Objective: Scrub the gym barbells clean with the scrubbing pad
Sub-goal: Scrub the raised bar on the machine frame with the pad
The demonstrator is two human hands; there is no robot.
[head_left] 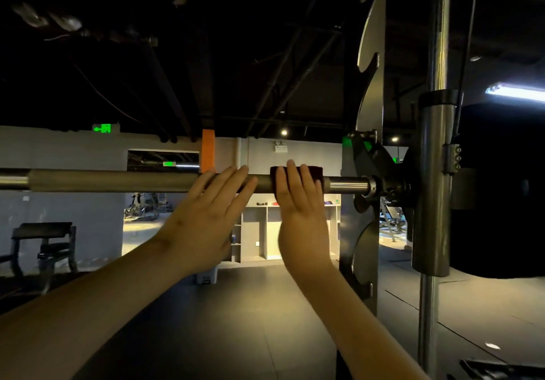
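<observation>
The right hand (298,199) lies flat, fingers straight, pressing the dark scrubbing pad (317,173) against the barbell (118,180). The left hand (212,202), fingers straight and slightly spread, rests on the bar just beside it at nine o'clock. Neither hand wraps the bar, so a hard stroke could let the pad slip off. At three o'clock the collar (371,186) and rack upright (436,188) stand near, where knuckles might strike. Toward nine o'clock the bar runs bare.

The dark maroon scrubbing pad (318,174) on the grey steel barbell (118,180) was half hidden by the right hand (298,202); the barbell's left end was cropped.
</observation>
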